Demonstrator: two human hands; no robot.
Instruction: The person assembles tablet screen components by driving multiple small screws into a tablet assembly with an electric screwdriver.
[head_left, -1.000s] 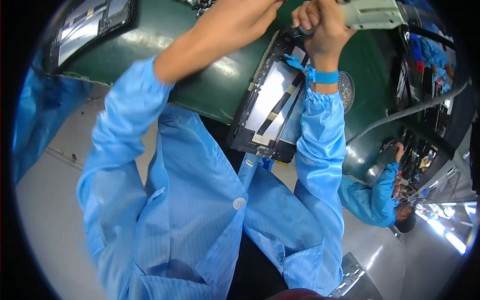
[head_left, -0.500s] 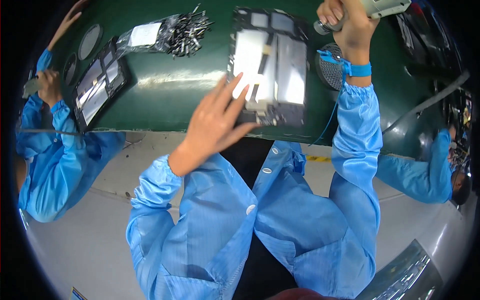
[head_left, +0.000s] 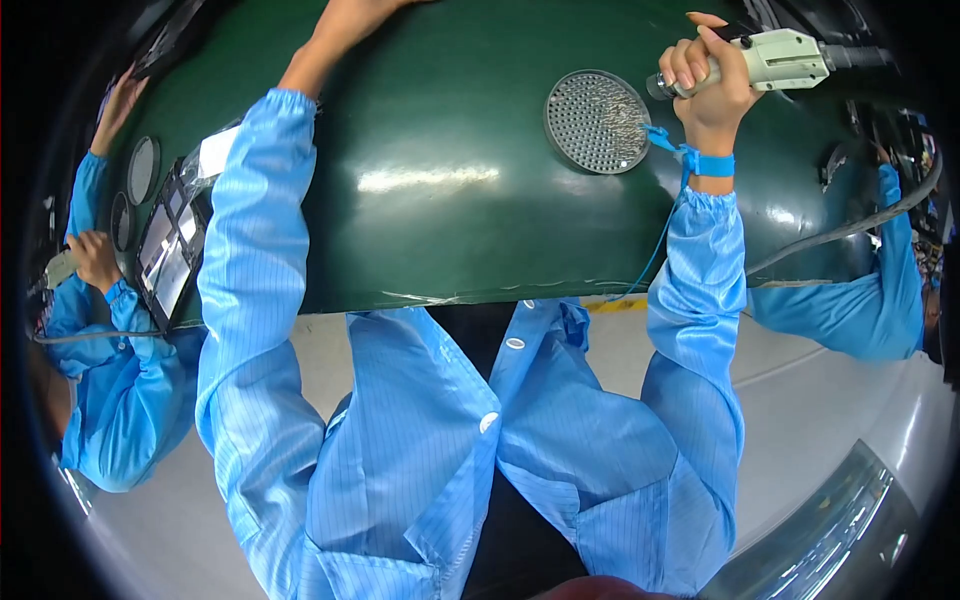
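Observation:
My right hand (head_left: 712, 80) is closed around a pale green-white electric screwdriver (head_left: 790, 58), held sideways over the far right of the bench with its dark tip pointing left. A blue wrist strap (head_left: 712, 163) with a thin cord circles that wrist. Just left of the hand lies a round perforated screw tray (head_left: 585, 125), with small screws gathered along its right side. My left arm stretches far forward, and my left hand (head_left: 362, 12) is cut off by the top edge, so its fingers are hidden.
The green bench (head_left: 420, 240) curves across the view. At the left, partly behind my sleeve, lie a tablet-like device (head_left: 168, 255) and a plastic bag (head_left: 218, 152). Two round trays sit beyond them. Co-workers in blue sit on both sides. A grey cable (head_left: 850, 228) crosses at the right.
My left hand has gone from the flat device panel up to the far edge. The panel is out of view. The right hand still holds the screwdriver, now turned more level.

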